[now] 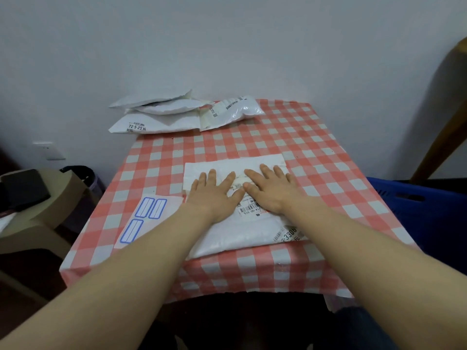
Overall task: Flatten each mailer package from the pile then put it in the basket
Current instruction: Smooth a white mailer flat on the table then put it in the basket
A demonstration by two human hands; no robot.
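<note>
A sheet (pixel 144 218) of blue-framed labels lay just beside my left hand (pixel 214 195). The pile (pixel 161 114) sat at the table's (pixel 328 137) far left corner, well apart. The white mailer (pixel 240 233) lay mid-table, barcode labels showing. My left hand and right hand (pixel 271 190) pressed flat on it, fingers straight. The blue basket (pixel 409 198) stood to the right; its contents I couldn't tell.

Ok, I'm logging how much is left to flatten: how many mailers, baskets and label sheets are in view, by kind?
White mailer pressed under the left hand and right hand: 1
Mailers in the pile at the back: 4, as far as the overlap shows
Blue basket: 1
White sheet of blue-bordered labels: 1
Total: 7
</note>
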